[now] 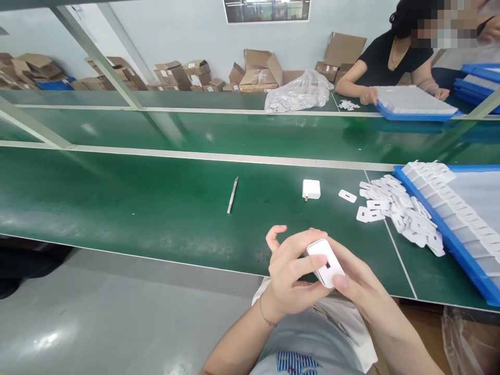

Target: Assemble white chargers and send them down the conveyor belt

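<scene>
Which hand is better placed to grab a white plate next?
Probably the right hand: it's nearer the pile of white plates than the left hand. Both hold a white charger casing.

The white block has rounded corners and a smooth face, which shows one small dark rectangular slot. A thin dark line follows part of its long edge. It is held tilted, above the near edge of the green table, its body partly covered.
</scene>
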{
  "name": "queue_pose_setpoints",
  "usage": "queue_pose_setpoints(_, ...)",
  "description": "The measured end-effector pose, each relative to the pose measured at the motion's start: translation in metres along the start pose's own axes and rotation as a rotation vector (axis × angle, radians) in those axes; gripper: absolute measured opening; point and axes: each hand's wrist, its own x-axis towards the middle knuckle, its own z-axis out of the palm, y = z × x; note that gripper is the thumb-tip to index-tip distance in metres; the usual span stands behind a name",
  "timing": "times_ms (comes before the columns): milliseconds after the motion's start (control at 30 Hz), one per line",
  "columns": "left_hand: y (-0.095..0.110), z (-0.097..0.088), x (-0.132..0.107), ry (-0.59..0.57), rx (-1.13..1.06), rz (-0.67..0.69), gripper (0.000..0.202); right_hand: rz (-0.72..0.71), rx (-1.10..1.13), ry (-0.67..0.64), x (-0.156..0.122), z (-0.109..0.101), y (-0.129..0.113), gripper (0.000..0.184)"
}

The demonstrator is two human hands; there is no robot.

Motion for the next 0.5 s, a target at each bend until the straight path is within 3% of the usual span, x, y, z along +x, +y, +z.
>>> queue_pose_setpoints(67, 0.002, 0.0, 0.0, 0.004, 0.009, 0.015, 0.02, 0.0, 0.037, 0.001, -0.002, 0.005, -0.001, 0.053)
queue_pose_setpoints(233, 0.007, -0.002, -0.001, 0.019, 0.039, 0.055, 0.022, -0.139, -0.123, 0.057, -0.012, 0.012, 0.003, 0.051)
queue_pose_setpoints(400, 0.006, -0.002, -0.004, -0.031, 0.061, 0.12, 0.023, -0.109, -0.156, 0.189, -0.018, 0.015, 0.008, 0.051)
queue_pose_setpoints(500, 0.002, 0.003, -0.007, -0.029, 0.027, 0.078, 0.023, -0.086, -0.086, 0.17, -0.015, 0.01, 0.007, 0.051)
